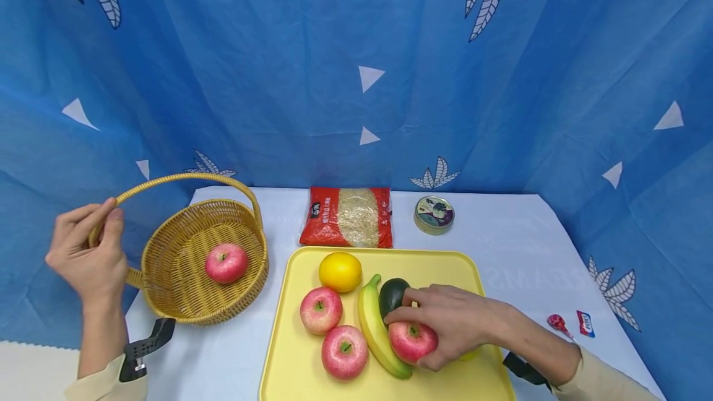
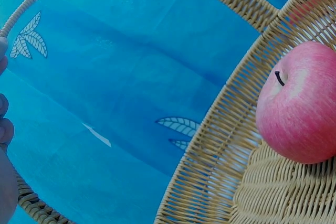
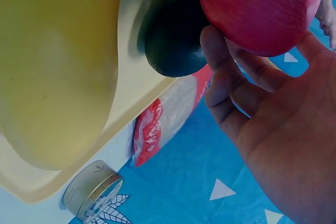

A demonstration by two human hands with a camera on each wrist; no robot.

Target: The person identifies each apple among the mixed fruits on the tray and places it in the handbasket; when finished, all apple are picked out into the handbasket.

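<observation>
My left hand (image 1: 91, 249) grips the handle of a wicker basket (image 1: 161, 252) on the left of the table. Inside the basket lies one pink apple (image 1: 226, 263), also large in the left wrist view. Over the yellow tray (image 1: 301, 382), my right hand (image 1: 453, 320) holds another apple (image 1: 412, 341), its fingers curled round the side. That apple is beside a banana (image 1: 375, 327) and a dark green avocado (image 1: 393, 295). Two more apples (image 1: 321, 310) and a yellow lemon (image 1: 340, 271) sit on the tray's left part. A yellow fruit (image 3: 58, 66) fills the left of the right wrist view, mostly hidden by my hand in the head view.
Behind the tray lie a red bag of dry food (image 1: 348, 217) and a round tin (image 1: 434, 215). A wrapped lollipop (image 1: 559, 324) and a small red-and-blue packet (image 1: 585, 323) lie to the right. Blue patterned cloth (image 1: 312, 67) hangs behind the white table.
</observation>
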